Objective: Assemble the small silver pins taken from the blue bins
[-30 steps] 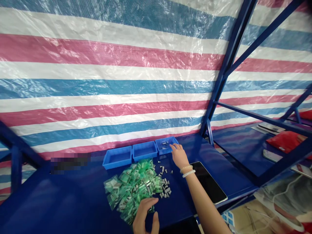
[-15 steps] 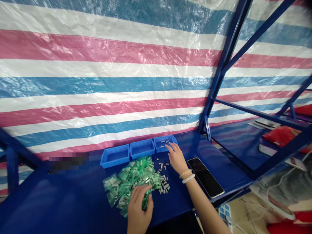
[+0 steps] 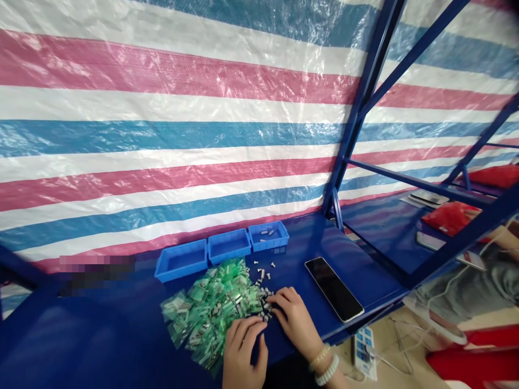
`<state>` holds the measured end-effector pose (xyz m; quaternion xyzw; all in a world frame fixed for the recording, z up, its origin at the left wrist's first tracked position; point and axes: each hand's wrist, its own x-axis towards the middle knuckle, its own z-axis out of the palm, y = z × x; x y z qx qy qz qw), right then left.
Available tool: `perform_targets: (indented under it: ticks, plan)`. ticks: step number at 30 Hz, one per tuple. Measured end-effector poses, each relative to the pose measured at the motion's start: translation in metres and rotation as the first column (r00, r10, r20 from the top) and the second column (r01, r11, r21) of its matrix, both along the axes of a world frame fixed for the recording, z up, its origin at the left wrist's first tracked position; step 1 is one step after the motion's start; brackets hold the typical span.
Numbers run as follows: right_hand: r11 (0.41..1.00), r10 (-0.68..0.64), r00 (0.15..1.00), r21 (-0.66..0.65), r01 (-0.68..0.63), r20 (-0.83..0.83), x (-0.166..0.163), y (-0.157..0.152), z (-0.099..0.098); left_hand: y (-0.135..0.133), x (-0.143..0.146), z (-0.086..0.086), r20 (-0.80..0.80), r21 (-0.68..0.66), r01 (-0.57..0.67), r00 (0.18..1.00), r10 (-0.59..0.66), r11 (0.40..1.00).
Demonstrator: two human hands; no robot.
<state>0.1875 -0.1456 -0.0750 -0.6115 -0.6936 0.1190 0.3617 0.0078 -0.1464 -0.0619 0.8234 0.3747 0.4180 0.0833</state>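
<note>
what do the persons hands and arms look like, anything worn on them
The right hand and left hand are both bare, with no gloves, and no sleeve shows on the right forearm. The right wrist wears two beaded bracelets: a chunkier white bracelet and a thinner cream bracelet nearer the hand. No jewellery shows on the left hand.

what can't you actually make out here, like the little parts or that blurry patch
Head view only:
Exact shape of the small metal parts: too small.
Anything under the right hand: hidden by the hand.
Whether the left hand grips anything: its fingers cover the spot among the green plastic bags.
Pixelated patch: blurred, unreadable.
</note>
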Motion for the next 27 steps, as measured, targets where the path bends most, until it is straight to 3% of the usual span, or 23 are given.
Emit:
perform_targets:
  ticks: [4, 14, 19, 22, 27]
  plan:
    - [0.999, -0.045, 0.998, -0.013, 0.046, 0.034, -0.004, 0.003, 0.000, -0.006, 0.001, -0.002, 0.030, -0.005, -0.001, 1.000, 0.002, 1.000]
    - [0.996, -0.082, 0.982, 0.020, 0.087, -0.172, -0.002, 0.007, -0.003, -0.003, 0.003, 0.004, 0.085, -0.046, 0.010, 0.996, -0.006, 0.999]
    - [0.996, -0.064, 0.905, 0.023, 0.081, -0.421, -0.009, -0.003, 0.012, -0.004, 0.000, 0.013, 0.210, -0.249, 0.012, 0.977, 0.042, 0.968]
    - [0.998, 0.007, 0.813, 0.055, 0.031, -0.582, -0.020, -0.013, 0.032, -0.008, -0.002, 0.021, 0.364, -0.468, 0.142, 0.931, 0.043, 0.872]
    - [0.978, 0.127, 0.845, 0.207, -0.021, -0.520, -0.031, -0.023, 0.061, -0.013, -0.005, 0.027, 0.630, -0.663, 0.470, 0.771, 0.094, 0.582]
